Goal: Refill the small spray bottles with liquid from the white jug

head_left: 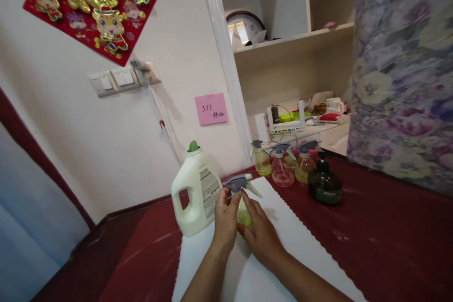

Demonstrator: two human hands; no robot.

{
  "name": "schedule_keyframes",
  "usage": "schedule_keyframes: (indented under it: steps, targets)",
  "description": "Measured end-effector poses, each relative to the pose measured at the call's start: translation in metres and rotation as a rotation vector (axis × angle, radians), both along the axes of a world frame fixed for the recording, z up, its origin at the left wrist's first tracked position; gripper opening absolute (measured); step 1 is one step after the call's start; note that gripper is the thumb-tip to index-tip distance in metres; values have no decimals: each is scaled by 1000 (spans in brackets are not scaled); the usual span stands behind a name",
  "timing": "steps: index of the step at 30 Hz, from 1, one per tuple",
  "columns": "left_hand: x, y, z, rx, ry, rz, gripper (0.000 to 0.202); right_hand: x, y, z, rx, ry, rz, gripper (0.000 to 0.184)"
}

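Note:
Between my hands, over the white cloth (pixel 304 240), a spray bottle (pixel 244 214) stands upright with yellowish-green liquid inside and a grey spray head on top. My left hand (pixel 227 212) pinches the neck just under the spray head with thumb and fingers. Around the bottle's right side my right hand (pixel 260 229) is wrapped, fingertips close to the neck. Just left of my left hand stands a large pale-green jug (pixel 193 198) with a handle and a green spout, no cap on its mouth. Much of the spray bottle's body is hidden by my fingers.
Several spray bottles, among them a pink one (pixel 282 171), stand at the back right beside a dark pump bottle (pixel 324 181). Behind them is a shelf unit with a white router (pixel 286 126). The dark red table (pixel 141 245) meets the wall, and a floral curtain (pixel 403 80) hangs at right.

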State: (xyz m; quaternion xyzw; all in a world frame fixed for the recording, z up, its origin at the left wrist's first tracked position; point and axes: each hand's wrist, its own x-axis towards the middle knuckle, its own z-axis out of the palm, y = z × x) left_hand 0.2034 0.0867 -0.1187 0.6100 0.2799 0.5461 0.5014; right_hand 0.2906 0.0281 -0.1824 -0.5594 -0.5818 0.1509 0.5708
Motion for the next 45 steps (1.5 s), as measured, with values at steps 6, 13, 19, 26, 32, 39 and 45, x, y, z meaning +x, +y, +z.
schedule_keyframes:
  steps: [6, 13, 19, 26, 32, 39, 45]
  targets:
    - [-3, 1, -3, 11, 12, -60, 38, 4, 1, -4, -22, 83, 11, 73]
    - [-2, 2, -8, 67, 14, -70, 36, 6, 0, -3, 73, 349, -85, 53]
    - [-3, -3, -3, 82, 13, -53, 36, 25, -14, 36, 205, 341, -244, 52]
    - [-4, 1, -8, 113, 37, -65, 37, 36, -4, 83, 145, 31, -97, 45]
    - [-3, 0, -9, 83, 58, -52, 38, 37, 3, 87, 125, -15, -82, 31]
    - [1, 2, -7, 17, 51, 30, 43, 37, -2, 92, 112, -74, -81, 30]
    - [-12, 6, -2, 39, 116, -66, 34, 39, 0, 89, 114, -87, -81, 32]
